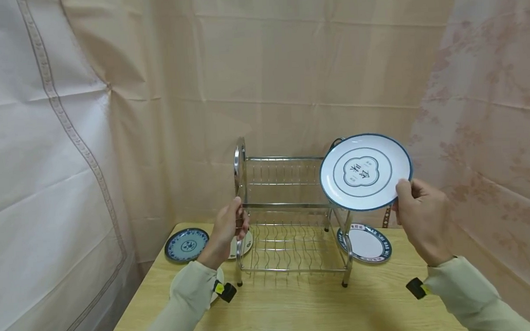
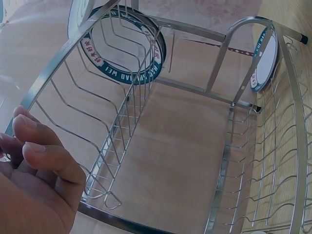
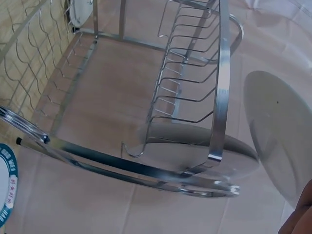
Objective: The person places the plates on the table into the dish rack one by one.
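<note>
My right hand (image 1: 426, 218) pinches the rim of a white plate (image 1: 366, 171) with a blue edge and dark characters at its centre. It holds the plate tilted beside the upper right end of a two-tier metal dish rack (image 1: 288, 205). In the right wrist view the held plate (image 3: 278, 131) shows its pale back, close to the rack. My left hand (image 1: 227, 225) grips the rack's upper left front corner with curled fingers; the exact contact is partly hidden. A plate with a teal lettered rim (image 2: 119, 78) stands in the upper tier's right end.
Right of the rack, another lettered-rim plate (image 1: 366, 245) lies on the wooden table (image 1: 296, 310). To the left are a blue patterned plate (image 1: 186, 244), a small pale plate (image 1: 243, 246) and a white plate (image 1: 178, 278) partly under my left sleeve. Curtains (image 1: 288, 77) hang behind.
</note>
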### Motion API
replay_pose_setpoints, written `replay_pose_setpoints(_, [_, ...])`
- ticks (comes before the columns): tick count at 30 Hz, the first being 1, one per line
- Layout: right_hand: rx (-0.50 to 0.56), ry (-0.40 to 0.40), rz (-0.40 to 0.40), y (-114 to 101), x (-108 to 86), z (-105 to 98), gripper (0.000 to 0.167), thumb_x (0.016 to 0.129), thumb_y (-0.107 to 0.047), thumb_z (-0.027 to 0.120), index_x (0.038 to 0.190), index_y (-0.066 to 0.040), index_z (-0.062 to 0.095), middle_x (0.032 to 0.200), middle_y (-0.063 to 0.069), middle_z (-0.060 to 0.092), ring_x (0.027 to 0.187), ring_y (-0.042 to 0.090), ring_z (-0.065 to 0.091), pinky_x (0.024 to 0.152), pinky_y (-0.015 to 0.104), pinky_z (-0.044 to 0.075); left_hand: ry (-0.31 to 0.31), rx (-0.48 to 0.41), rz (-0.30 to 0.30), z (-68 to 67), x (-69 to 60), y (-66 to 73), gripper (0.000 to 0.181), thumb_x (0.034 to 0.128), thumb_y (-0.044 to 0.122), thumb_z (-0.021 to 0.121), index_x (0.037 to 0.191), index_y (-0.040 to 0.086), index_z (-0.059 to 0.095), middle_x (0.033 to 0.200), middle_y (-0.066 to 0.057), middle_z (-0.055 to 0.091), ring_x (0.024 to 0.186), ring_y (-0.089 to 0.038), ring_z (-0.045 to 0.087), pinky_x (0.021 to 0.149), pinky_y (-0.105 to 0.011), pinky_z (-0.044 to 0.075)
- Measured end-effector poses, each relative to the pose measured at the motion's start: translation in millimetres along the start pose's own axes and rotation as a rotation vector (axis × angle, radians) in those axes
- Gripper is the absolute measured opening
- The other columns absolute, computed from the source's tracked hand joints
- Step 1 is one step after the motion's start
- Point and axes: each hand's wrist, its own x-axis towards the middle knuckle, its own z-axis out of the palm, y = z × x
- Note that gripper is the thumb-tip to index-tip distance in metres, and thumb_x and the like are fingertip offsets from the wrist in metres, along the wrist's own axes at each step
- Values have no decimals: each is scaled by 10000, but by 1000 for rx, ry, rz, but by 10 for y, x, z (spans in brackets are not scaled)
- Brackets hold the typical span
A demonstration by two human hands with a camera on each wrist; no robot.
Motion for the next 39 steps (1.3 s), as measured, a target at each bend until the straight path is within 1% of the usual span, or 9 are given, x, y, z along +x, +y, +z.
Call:
replay_pose_setpoints(3, [-23,32,-53,-43,-4,56,429,1043,-316,488,714,-80,630,622,55,615,433,174,511,373,251,365,-1,0,-13,-1,0,-4,483,1077,501,424,783,118,448,640,-34,537,471,-137,431,451,-231,367])
replay_pose_setpoints(10, [-48,135,-256,-81,21,207,383,1023,-204,545,691,-52,662,624,50,638,470,17,495,417,157,330,-7,2,2,5,0,9,473,1086,484,411,786,119,437,638,-27,533,481,-135,426,455,-232,363])
replay_pose_setpoints(16, [-76,154,-318,-102,40,263,343,1006,-178,561,710,-49,674,617,69,651,420,-20,426,402,152,284,-12,12,5,3,-3,20,483,1086,499,406,787,121,430,639,-32,530,480,-141,424,457,-238,363])
replay_pose_setpoints(20, [-98,166,-355,-121,65,292,326,997,-172,556,736,-28,687,620,85,664,481,-37,453,428,143,288,-10,15,11,1,0,21,488,1087,501,408,784,119,432,640,-32,532,480,-138,424,459,-236,363])
replay_pose_setpoints(23, [-114,180,-401,-131,87,316,323,994,-163,546,745,-5,678,601,98,649,473,-9,444,439,151,286,-10,16,20,1,3,23,491,1089,496,405,781,115,434,641,-30,532,481,-137,424,459,-235,360])
replay_pose_setpoints(26, [-125,202,-465,-137,115,344,319,982,-142,545,721,8,651,567,105,608,457,59,421,454,165,278,-14,16,26,1,6,24,491,1089,496,401,783,114,433,643,-30,532,483,-138,425,460,-234,359])
replay_pose_setpoints(30, [-142,225,-532,-137,153,394,316,966,-124,550,684,3,613,550,112,566,457,136,394,464,188,267,-10,9,18,-1,6,22,488,1089,497,403,786,116,434,644,-32,532,485,-141,426,460,-236,363])
replay_pose_setpoints(33, [-156,237,-569,-129,179,443,315,962,-117,550,672,-3,592,563,134,575,457,158,396,454,201,259,-4,7,12,-1,1,17,492,1088,501,405,783,116,436,643,-34,532,483,-143,427,459,-240,367])
replay_pose_setpoints(39, [-174,315,-662,-95,254,569,324,925,-126,556,620,-19,534,516,146,527,418,205,374,427,291,231,3,7,18,14,-8,1,488,1093,477,399,768,114,437,630,-38,535,465,-142,426,452,-239,364])
